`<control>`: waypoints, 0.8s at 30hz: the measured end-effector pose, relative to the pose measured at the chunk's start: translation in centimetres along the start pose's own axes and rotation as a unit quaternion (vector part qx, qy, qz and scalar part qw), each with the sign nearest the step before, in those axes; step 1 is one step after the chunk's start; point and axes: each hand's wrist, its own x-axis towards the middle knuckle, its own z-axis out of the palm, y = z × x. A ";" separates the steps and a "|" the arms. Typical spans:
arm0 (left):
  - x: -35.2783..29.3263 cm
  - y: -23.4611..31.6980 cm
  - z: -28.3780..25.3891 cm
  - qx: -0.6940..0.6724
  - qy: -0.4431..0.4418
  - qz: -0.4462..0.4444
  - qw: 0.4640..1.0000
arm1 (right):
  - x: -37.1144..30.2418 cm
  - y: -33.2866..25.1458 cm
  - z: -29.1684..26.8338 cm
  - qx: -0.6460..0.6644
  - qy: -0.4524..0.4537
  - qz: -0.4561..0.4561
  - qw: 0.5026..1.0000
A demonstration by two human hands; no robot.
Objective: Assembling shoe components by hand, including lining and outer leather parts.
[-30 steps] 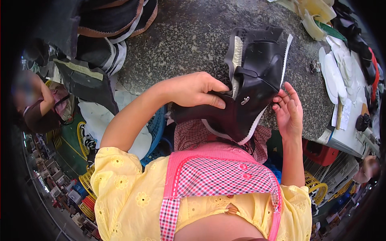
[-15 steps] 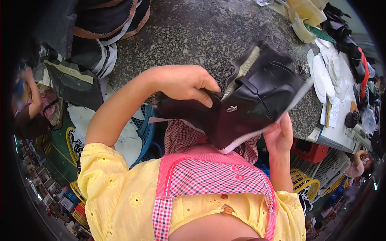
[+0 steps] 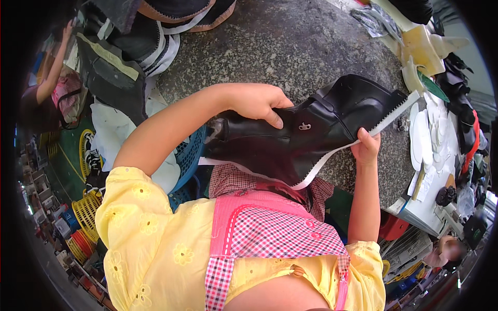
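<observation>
A black leather boot upper (image 3: pixel 270 136) with a strap, a small metal ornament (image 3: pixel 304 126) and a white zigzag-cut edging (image 3: pixel 332 154) lies sideways before me, above my lap and the table's near edge. My left hand (image 3: pixel 262 103) grips its upper edge left of the ornament, thumb on the black face and the other fingers hidden behind. Along the edging at the right, my right hand (image 3: pixel 367 145) pinches the upper, its thumb in front. The upper's outer face is turned up and spread fairly flat.
A speckled stone tabletop (image 3: pixel 249 46) lies beyond my hands. Dark cut pieces (image 3: pixel 116 72) are stacked at the left, above a blue basket (image 3: pixel 189 155). White sole-shaped pieces (image 3: pixel 438 140) lie on the right with a yellow container (image 3: pixel 421 49). Other people are at the far left and right.
The boot upper, folded open with its pale lining showing, is now flatter with its black outer face up. My right hand has moved up along the edging, its thumb now in front.
</observation>
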 end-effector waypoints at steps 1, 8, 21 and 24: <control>-0.2 0.0 0.0 -0.007 0.017 -0.003 1.000 | -0.2 0.3 0.2 -0.007 0.026 -0.023 0.999; 0.8 2.6 -1.2 0.127 -0.021 -0.034 0.991 | -0.9 0.5 -0.2 -0.010 0.033 -0.049 0.998; 1.3 -1.0 2.5 -0.221 0.155 -0.035 0.962 | -1.2 0.4 -0.6 0.018 0.016 -0.026 0.999; 1.4 -0.8 2.8 -0.296 0.154 -0.007 0.943 | -1.0 0.2 -0.3 0.017 0.019 -0.017 1.000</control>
